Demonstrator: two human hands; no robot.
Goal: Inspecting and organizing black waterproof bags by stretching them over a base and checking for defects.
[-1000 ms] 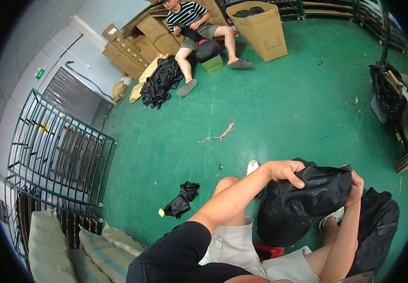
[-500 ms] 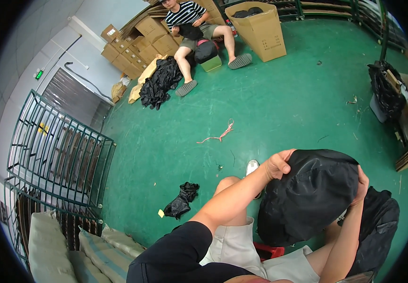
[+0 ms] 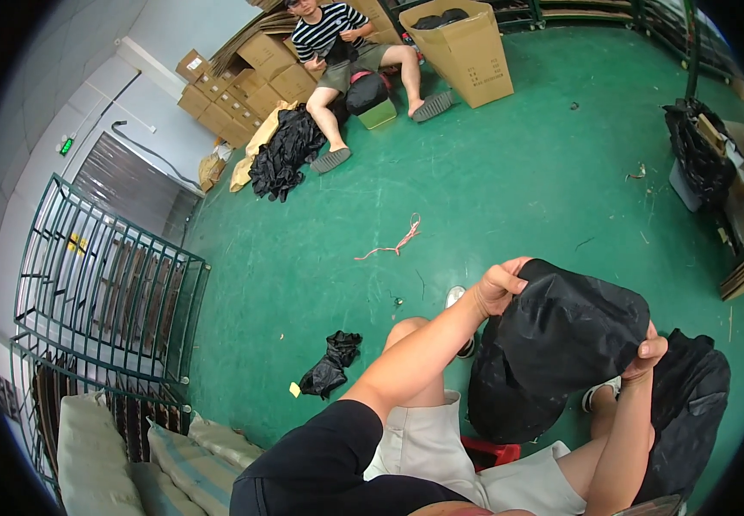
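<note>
A black fabric cover (image 3: 574, 322) is stretched out between my two hands in front of my lap. My left hand (image 3: 501, 289) pinches its upper left edge, thumb on top. At its lower right edge, my right hand (image 3: 645, 353) grips with thumb and fingers. Below the cover, a rounded black bundle (image 3: 514, 396) sits between my knees; whether it is joined to the held cloth cannot be seen. More black fabric (image 3: 694, 408) lies heaped beside my right leg. Part of something red (image 3: 501, 454) shows beneath me.
A crumpled black cloth (image 3: 330, 368) and a pinkish string (image 3: 402, 239) lie on the green floor. Across the room a seated person (image 3: 333, 43) handles dark fabric beside a tall carton (image 3: 466, 64). Green metal racks (image 3: 105, 284) and stuffed sacks (image 3: 92, 456) stand left.
The cover has gone from a bulging shape to a flatter, tauter one. My right hand has turned so its thumb shows on the edge. The view has shifted slightly.
</note>
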